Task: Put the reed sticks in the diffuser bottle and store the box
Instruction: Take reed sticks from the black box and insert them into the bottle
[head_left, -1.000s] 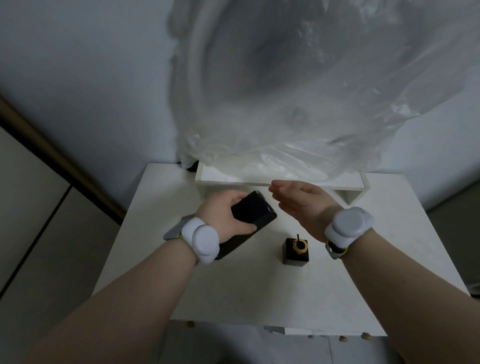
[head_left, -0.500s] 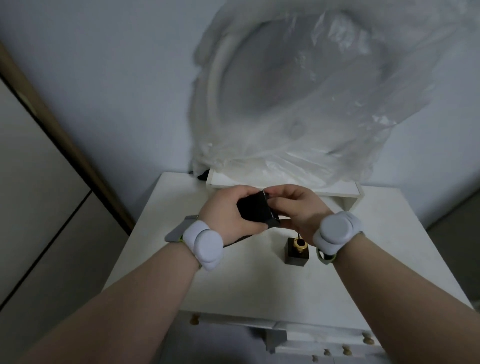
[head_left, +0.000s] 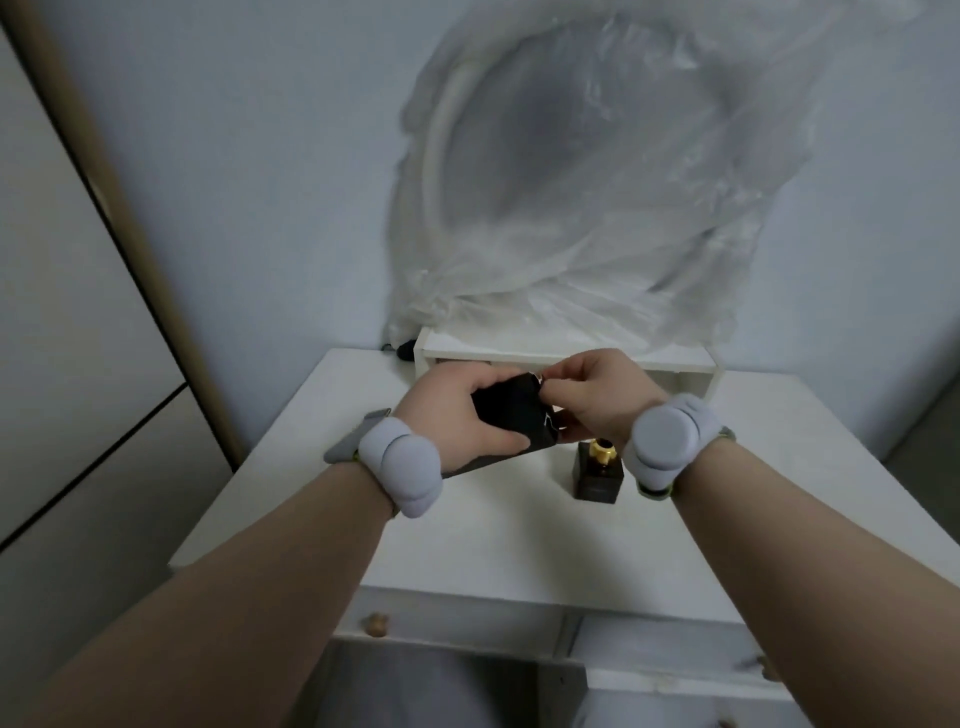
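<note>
My left hand (head_left: 457, 415) grips a long black box (head_left: 511, 418) above the white table (head_left: 493, 540), thumb along its side. My right hand (head_left: 592, 395) pinches the box's far top end, fingers closed on its flap. Just below my right hand a small dark square diffuser bottle (head_left: 598, 474) with a gold neck stands upright on the table. I cannot see any reed sticks; the box's inside is hidden.
A low white shelf (head_left: 566, 358) stands at the table's back edge, under a round white-framed object wrapped in clear plastic (head_left: 587, 208) leaning on the wall. Drawer fronts with small knobs (head_left: 375, 623) show below the table's front edge. A cupboard door is at left.
My right hand went from open beside the box to pinching its top end. Both hands and the box rose slightly; the view tilted, so the drawers now show.
</note>
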